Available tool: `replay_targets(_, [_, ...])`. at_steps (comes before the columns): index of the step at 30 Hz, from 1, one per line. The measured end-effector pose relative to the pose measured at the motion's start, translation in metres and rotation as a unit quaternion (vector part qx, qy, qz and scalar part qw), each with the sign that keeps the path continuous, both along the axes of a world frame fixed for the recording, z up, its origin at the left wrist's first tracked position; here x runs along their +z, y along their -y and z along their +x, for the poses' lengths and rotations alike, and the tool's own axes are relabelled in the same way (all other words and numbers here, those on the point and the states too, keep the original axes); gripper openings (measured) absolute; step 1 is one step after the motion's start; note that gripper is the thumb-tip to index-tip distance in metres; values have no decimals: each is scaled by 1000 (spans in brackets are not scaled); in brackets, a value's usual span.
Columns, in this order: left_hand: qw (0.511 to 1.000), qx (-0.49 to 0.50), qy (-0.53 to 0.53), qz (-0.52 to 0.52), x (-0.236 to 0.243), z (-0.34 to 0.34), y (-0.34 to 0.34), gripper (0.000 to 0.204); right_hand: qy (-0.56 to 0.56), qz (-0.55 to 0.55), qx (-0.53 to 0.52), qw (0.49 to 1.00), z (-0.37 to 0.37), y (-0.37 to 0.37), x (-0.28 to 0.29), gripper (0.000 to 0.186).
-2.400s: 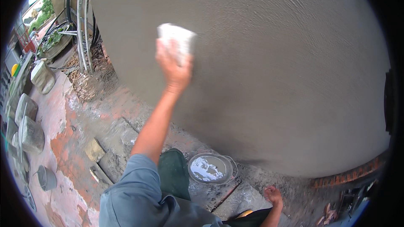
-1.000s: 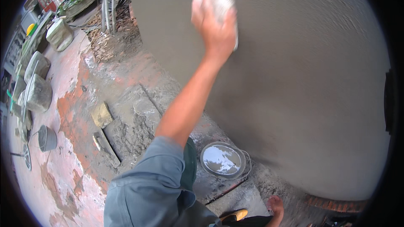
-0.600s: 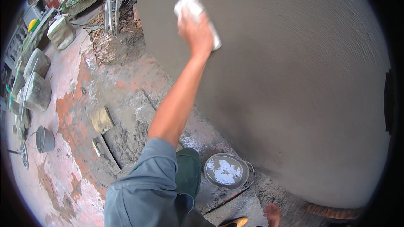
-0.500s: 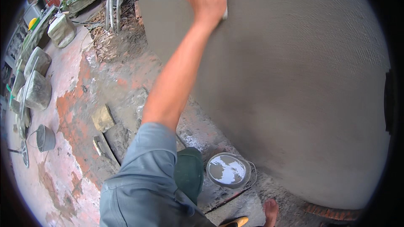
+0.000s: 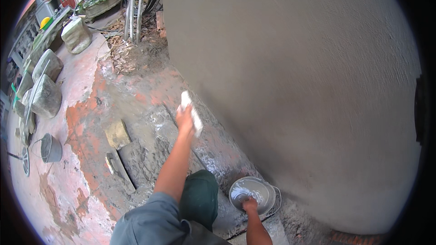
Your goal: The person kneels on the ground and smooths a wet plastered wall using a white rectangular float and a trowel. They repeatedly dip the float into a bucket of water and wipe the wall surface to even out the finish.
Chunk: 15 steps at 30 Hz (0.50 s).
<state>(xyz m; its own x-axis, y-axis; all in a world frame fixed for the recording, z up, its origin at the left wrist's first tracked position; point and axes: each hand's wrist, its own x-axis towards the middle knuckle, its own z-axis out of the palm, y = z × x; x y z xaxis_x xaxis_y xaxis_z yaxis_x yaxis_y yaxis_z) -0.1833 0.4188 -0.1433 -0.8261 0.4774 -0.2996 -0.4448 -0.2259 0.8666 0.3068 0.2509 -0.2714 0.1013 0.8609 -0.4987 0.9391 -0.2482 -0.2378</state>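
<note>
"What's in your left hand (image 5: 184, 117)?"

"A white block (image 5: 197, 121). My fingers are clamped on it, and it hangs over the mortar-smeared floor (image 5: 152, 81), left of the grey wall (image 5: 295, 86) and apart from it, as far as I can judge."

"Why hold it that way?"

"I'd say gripping near the middle leaves a broad face free, and out here it can't mark that smooth surface."

"And your right hand (image 5: 250, 204)?"

"Down inside the bucket (image 5: 271, 195), reaching over the near side of the rim. The fingertips are hidden, so I can't tell whether they're spread or together."

"Why is the bucket there?"

"It stands near the foot of the wall, just right of my green-trousered knee (image 5: 199, 199), probably so I can reach it without a step. The flat tool with the pale handle (image 5: 121, 171) lies further off to my left, likely out of the way."

"How does the block look?"

"White and longish, quite narrow from this side, tilted with its upper end to the left. It's a little blurred, so I can't make out its texture."
</note>
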Motion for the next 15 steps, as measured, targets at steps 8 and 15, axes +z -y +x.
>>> replay_targets(8, [998, 10, 65, 10, -32, -89, 162, 29, -563, -274, -301, 719, -82, -104, 174, 29])
replay_targets(15, [998, -32, 28, 54, 53, -82, 112, 56, -747, 173, 189, 614, -315, -242, 573, 76])
